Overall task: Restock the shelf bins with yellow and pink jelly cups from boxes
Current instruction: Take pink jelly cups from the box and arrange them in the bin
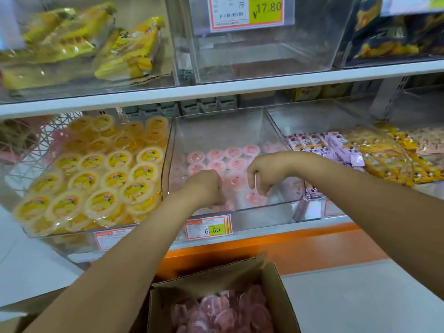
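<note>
Far left, in a clear bin (79, 239), yellow jelly cups (96, 179) packed in rows. Next, left hand (204, 186) knuckles-up inside the middle bin (276, 212), fingers curled down among sparse pink jelly cups (225, 159); hold impossible to tell. Below, an open cardboard box (276, 296) of more pink cups. Just beside, right hand (266, 171) drooped, fingers curled, palm hidden, grip likewise unclear. Far right, purple and yellow snack packets (360, 152).

At 6 o'clock, the bottom edge cuts the cardboard box (276, 296); its pink jelly cups (223, 313) are blurred. At centre, I cannot see the fingertips of the left hand (204, 186) or right hand (266, 174), nor whether either holds a cup. At 7 o'clock, the left forearm (115, 260) half hides a price tag (108, 239)
</note>
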`<action>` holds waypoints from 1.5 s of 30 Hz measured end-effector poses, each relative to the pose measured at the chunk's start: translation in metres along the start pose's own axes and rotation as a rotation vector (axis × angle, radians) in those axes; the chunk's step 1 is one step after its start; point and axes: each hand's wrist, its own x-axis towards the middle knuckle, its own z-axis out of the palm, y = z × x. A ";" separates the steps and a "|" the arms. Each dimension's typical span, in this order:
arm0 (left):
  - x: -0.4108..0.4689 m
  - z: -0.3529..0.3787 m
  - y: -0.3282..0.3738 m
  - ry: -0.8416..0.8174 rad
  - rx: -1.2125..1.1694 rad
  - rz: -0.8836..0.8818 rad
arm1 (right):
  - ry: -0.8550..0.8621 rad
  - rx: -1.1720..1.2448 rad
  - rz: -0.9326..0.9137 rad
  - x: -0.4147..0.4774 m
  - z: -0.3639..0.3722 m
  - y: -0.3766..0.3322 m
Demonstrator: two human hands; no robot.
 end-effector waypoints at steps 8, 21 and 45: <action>-0.002 0.000 -0.005 -0.130 0.060 -0.153 | 0.047 -0.172 0.153 0.024 0.024 -0.015; 0.008 0.004 -0.008 -0.314 -0.012 -0.244 | 0.023 -0.360 0.290 0.021 0.012 -0.018; -0.002 0.000 -0.003 -0.248 -0.404 -0.286 | -0.263 0.754 0.356 0.032 0.038 -0.030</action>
